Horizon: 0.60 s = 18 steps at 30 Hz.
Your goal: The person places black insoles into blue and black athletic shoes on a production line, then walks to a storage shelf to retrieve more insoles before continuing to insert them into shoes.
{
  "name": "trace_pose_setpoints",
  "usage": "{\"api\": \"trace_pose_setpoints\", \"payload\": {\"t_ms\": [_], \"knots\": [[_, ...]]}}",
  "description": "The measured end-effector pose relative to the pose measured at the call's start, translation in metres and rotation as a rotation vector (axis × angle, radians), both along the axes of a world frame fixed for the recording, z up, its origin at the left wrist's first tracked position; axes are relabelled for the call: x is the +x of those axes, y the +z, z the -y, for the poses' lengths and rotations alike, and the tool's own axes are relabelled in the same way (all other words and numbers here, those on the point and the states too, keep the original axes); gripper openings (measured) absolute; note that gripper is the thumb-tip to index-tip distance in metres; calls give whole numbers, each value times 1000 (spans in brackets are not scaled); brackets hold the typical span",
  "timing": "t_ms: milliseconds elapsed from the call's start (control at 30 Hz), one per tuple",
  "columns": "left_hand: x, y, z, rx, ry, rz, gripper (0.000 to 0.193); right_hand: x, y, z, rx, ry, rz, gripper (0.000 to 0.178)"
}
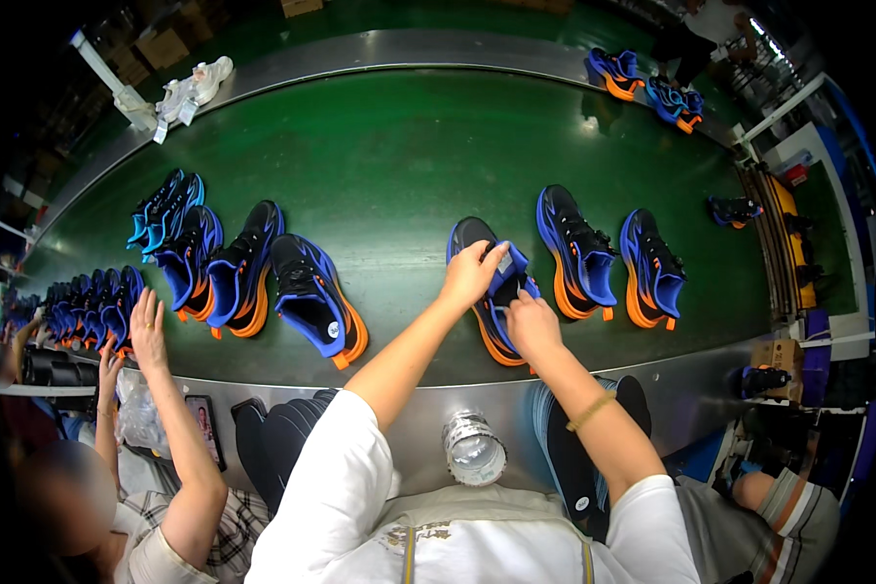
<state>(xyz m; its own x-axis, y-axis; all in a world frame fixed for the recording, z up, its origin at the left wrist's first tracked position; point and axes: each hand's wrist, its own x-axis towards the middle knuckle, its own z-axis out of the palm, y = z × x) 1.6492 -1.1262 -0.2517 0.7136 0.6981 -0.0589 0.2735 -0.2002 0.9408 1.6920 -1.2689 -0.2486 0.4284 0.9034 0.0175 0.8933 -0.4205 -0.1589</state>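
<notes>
A black and blue sneaker with an orange sole [497, 341] stands on the green belt in front of me, toe pointing away. My left hand [471, 276] is closed on its blue tongue [508, 268], pulling it up near the laces. At the shoe's opening, my right hand [533, 327] is closed with bent fingers; what they pinch inside the collar is hidden. Just right of it stands another such sneaker [574, 248], and beyond that a third sneaker [649, 268]. Left of my arms, a single sneaker [313, 297] shows its pale insole sticker.
Stacked black insoles [284, 438] and more insoles [565, 438] flank a clear round container [474, 448] on the metal edge [419, 399]. A co-worker's raised hand [148, 331] is at left, near rows of sneakers [92, 302]. White shoes [193, 92] sit on the far rail.
</notes>
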Motion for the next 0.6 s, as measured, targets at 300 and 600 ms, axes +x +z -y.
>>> {"api": "trace_pose_setpoints", "payload": {"t_ms": [300, 600], "knots": [[-18, -6, 10, 38, -31, 31, 42, -11, 44, 14, 107, -24, 50, 34], [-15, -1, 1, -99, -26, -18, 36, 17, 15, 0, -250, 270, -153, 16]]}}
